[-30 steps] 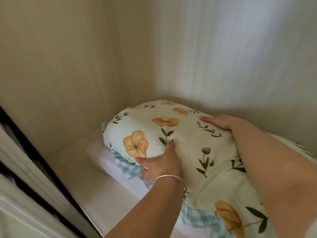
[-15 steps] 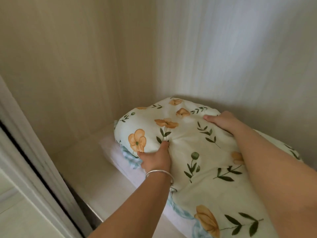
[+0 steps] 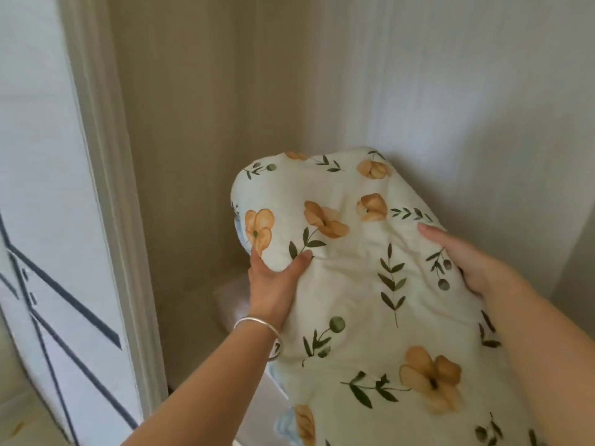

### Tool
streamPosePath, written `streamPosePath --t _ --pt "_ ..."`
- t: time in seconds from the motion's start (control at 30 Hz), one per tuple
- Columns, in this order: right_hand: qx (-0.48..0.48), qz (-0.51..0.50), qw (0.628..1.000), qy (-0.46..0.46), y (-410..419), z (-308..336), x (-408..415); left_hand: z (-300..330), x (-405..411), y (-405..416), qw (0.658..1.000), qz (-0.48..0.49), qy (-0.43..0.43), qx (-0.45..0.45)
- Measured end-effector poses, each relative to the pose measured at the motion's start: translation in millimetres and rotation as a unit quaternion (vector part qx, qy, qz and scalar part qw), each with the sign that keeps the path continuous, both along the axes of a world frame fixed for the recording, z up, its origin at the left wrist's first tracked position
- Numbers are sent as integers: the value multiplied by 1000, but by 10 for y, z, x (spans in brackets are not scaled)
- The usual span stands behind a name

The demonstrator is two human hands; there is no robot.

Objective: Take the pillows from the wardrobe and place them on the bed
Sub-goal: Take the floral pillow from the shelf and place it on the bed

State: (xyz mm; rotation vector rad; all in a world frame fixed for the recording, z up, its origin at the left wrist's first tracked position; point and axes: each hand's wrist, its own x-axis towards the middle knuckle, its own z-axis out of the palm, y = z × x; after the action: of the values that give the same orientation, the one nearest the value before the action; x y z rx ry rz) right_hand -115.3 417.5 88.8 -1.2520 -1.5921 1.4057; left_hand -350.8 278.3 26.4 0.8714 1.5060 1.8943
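Observation:
A cream pillow [image 3: 370,278] printed with orange flowers and green leaves is lifted and tilted inside the wardrobe, its far end raised toward the back wall. My left hand [image 3: 273,284], with a silver bangle on the wrist, grips the pillow's left edge, thumb on top. My right hand [image 3: 473,268] clasps its right edge, fingers spread over the top. A white folded item [image 3: 230,300] lies on the shelf under the lifted pillow, mostly hidden.
The wardrobe's beige side wall [image 3: 199,123] and pale back wall [image 3: 450,91] close in around the pillow. A white frame post [image 3: 106,175] stands at the left, with a white door panel with dark lines [image 3: 48,284] beyond it.
Both hands have raised the pillow off the stack and tilted it up. The view has drawn back and left, showing the wardrobe frame and door.

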Motion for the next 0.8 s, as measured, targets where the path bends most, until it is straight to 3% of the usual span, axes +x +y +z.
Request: streamPosePath --t 0.17,0.53,0.8 --pt "4 20 989 144 -489 62 -43 112 -187 -476 997 -30 44 54" --pt "52 70 973 215 -1304 200 -369 374 -460 -1479 971 5 167 172" --pt "66 61 960 264 -2060 114 -1220 566 -1017 -2393 956 109 210 176"
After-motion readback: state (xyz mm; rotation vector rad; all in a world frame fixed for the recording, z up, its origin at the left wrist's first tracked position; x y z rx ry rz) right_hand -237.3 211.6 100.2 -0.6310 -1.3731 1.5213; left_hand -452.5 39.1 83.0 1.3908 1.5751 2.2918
